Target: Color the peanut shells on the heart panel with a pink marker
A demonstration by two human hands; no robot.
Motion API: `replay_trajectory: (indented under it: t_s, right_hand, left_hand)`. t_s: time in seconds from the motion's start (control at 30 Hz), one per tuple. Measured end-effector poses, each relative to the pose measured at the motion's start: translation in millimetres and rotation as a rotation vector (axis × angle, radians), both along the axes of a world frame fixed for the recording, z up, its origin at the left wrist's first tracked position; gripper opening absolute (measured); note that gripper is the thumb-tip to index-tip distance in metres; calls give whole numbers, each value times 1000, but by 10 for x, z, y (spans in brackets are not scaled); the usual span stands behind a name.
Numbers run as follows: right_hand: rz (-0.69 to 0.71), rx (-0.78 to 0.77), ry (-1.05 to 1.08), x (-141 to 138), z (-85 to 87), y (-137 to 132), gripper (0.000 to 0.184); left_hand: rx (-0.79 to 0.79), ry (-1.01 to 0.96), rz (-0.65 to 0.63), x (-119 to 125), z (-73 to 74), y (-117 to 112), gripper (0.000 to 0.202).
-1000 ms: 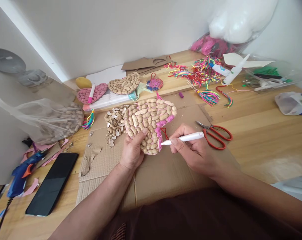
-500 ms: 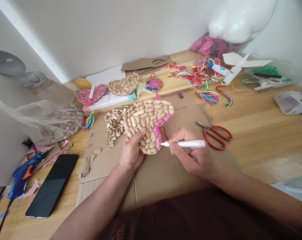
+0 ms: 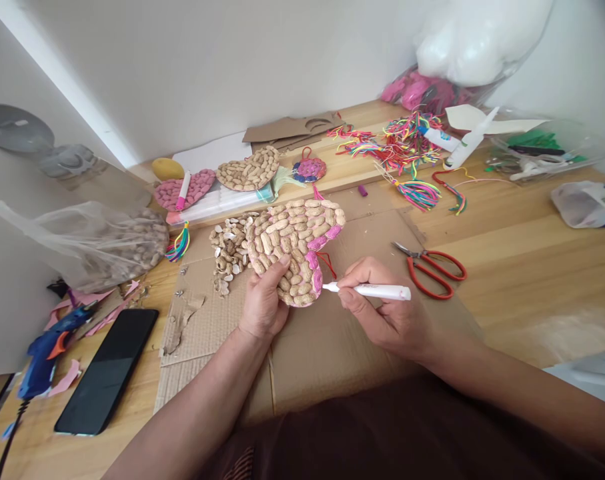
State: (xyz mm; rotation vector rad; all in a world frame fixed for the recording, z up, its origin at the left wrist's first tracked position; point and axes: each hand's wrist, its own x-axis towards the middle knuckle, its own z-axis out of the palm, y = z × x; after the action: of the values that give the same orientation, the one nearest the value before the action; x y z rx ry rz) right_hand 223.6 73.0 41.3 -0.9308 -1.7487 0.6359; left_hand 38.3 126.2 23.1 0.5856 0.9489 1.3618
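Observation:
My left hand [image 3: 266, 297] grips the lower left edge of a heart-shaped peanut-shell plaque [image 3: 295, 243], thumb on top and fingers underneath. Along the plaque's right edge, which has a notch, several shells are coloured pink-purple; the others are plain tan. My right hand [image 3: 382, 307] holds a white marker [image 3: 377, 291] in a pinch. Its tip points left, at the coloured shells by the lower right edge; whether it touches them I cannot tell. A red cord loop [image 3: 328, 265] shows beside the notch.
Cardboard [image 3: 332, 353] lies beneath, with loose peanut shells [image 3: 227, 253] at left. Red-handled scissors [image 3: 435, 267] are on the right. A black phone [image 3: 107, 370] and a blue glue gun [image 3: 52, 350] lie left. Behind are finished hearts [image 3: 249, 168], coloured tassels [image 3: 417, 193] and a purple cap [image 3: 363, 191].
The plaque has tilted slightly, its right lobe shifting a little left. The lowest shell on its right edge shows more pink. The marker's tip has moved marginally; both hands keep their hold.

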Motion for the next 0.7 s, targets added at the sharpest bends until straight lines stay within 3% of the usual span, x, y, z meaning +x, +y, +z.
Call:
replay_trajectory:
  t_s: [0.43,0.7]
  right_hand:
    - [16,-10,45,8,-41,-6,11]
    - [40,29,52,-1,-37,-7,11]
  left_hand:
    - [-97,-69,13,11,67,-12,37]
    - [-122,-107,2,20,86,-8,39]
